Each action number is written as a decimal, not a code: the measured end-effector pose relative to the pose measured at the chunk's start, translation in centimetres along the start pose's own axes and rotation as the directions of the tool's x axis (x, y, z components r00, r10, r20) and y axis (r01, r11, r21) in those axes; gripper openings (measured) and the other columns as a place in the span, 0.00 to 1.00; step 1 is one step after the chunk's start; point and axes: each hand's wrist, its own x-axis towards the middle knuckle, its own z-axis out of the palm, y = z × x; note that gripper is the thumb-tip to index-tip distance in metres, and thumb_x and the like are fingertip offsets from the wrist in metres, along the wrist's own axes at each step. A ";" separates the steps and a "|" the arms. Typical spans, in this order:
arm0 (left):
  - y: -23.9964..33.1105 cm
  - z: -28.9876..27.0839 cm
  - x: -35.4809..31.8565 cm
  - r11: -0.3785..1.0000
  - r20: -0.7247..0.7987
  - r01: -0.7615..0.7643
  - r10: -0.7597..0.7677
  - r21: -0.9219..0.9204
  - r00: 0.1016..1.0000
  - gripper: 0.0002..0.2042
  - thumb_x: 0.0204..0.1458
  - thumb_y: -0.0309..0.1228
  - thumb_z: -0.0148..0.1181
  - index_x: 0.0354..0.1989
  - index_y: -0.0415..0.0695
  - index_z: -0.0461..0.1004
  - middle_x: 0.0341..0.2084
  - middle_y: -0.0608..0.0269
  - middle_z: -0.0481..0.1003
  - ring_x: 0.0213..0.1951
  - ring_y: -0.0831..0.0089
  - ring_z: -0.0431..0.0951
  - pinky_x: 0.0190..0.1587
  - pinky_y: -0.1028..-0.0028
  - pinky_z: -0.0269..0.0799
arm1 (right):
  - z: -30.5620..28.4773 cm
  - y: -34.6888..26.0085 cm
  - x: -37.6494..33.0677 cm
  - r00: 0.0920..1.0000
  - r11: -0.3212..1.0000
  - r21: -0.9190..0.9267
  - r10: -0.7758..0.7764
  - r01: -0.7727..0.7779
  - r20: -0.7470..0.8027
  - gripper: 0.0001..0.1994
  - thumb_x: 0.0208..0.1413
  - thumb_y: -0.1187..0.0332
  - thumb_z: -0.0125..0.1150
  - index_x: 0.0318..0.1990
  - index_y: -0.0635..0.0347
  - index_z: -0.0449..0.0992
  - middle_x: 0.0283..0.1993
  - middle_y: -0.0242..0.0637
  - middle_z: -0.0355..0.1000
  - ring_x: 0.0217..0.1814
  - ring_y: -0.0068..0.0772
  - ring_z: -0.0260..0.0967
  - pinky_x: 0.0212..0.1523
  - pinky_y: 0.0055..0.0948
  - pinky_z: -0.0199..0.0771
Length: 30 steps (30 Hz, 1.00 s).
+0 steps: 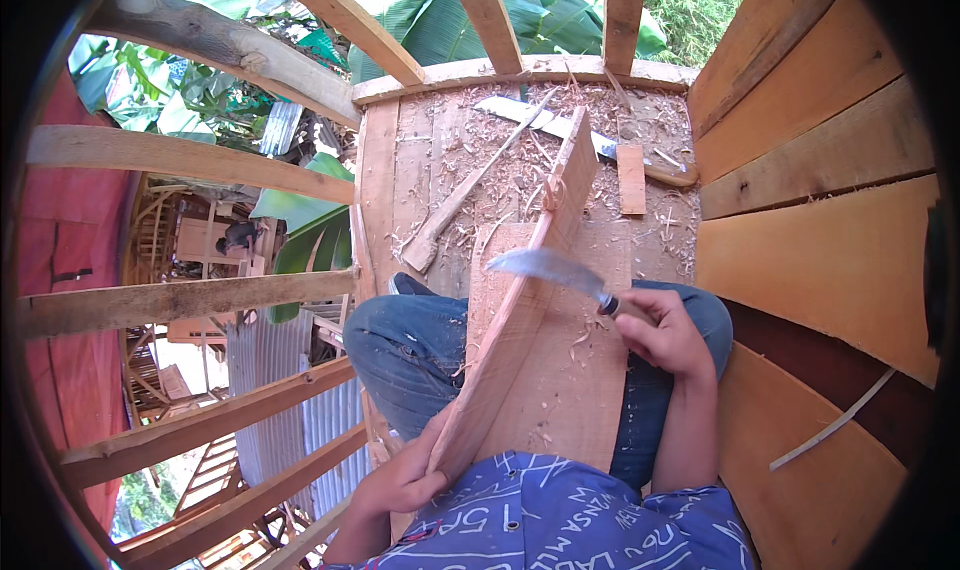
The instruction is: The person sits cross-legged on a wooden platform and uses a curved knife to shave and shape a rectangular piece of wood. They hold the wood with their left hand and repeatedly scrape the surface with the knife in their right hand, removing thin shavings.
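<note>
My right hand [662, 332] is closed round the dark handle of a knife [555, 270] with a broad curved blade. The blade points left and lies over the upper edge of a long wooden plank [520, 315]; whether it touches the wood I cannot tell. That plank stands on its edge, slanting away from my body, with a curled shaving near its far part. Its near end is gripped by my left hand [410, 475], whose fingers are partly hidden behind the wood. Under it a wide flat board [575, 390] rests across my lap, with a few shavings on it.
Wood shavings cover the plank floor [450, 140] ahead. A machete [545, 120] with a wooden handle, a long wooden stick [480, 175] and a small wood block [631, 180] lie there. Slatted railings [200, 300] stand at left; a board wall [810, 250] rises close at right.
</note>
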 end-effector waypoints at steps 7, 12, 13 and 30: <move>1.2 0.9 0.5 0.991 -0.027 -0.036 0.040 0.132 0.999 0.43 0.42 0.31 0.47 0.70 0.34 0.38 0.64 0.36 0.54 0.66 0.49 0.57 0.68 0.64 0.48 | -0.1 -0.3 0.2 0.993 0.995 0.069 -0.063 0.071 -0.102 0.11 0.60 0.68 0.58 0.45 0.66 0.77 0.17 0.21 0.61 0.15 0.09 0.54 0.14 0.15 0.49; 2.1 1.6 0.2 0.970 -0.065 0.018 -0.003 0.242 0.998 0.43 0.41 0.26 0.46 0.71 0.38 0.39 0.59 0.29 0.60 0.60 0.41 0.65 0.64 0.63 0.57 | -0.4 0.1 0.4 0.991 0.990 0.127 -0.049 0.064 -0.121 0.11 0.62 0.66 0.55 0.42 0.66 0.76 0.15 0.23 0.60 0.11 0.10 0.50 0.12 0.14 0.47; 2.2 1.9 0.3 0.961 -0.073 0.003 0.018 0.276 0.997 0.43 0.41 0.25 0.46 0.71 0.39 0.39 0.58 0.27 0.60 0.59 0.39 0.66 0.63 0.62 0.58 | -0.4 0.1 0.4 0.991 0.994 0.087 -0.056 0.067 -0.119 0.12 0.61 0.65 0.55 0.42 0.67 0.75 0.15 0.23 0.59 0.11 0.10 0.50 0.12 0.14 0.47; 2.4 2.4 0.4 0.969 -0.107 -0.006 0.034 0.245 0.994 0.43 0.40 0.24 0.46 0.71 0.40 0.41 0.59 0.30 0.60 0.59 0.39 0.65 0.63 0.60 0.58 | 0.1 1.7 0.6 0.883 0.916 -0.279 -0.367 0.288 -0.293 0.09 0.55 0.70 0.64 0.39 0.67 0.78 0.24 0.22 0.68 0.22 0.10 0.62 0.22 0.15 0.59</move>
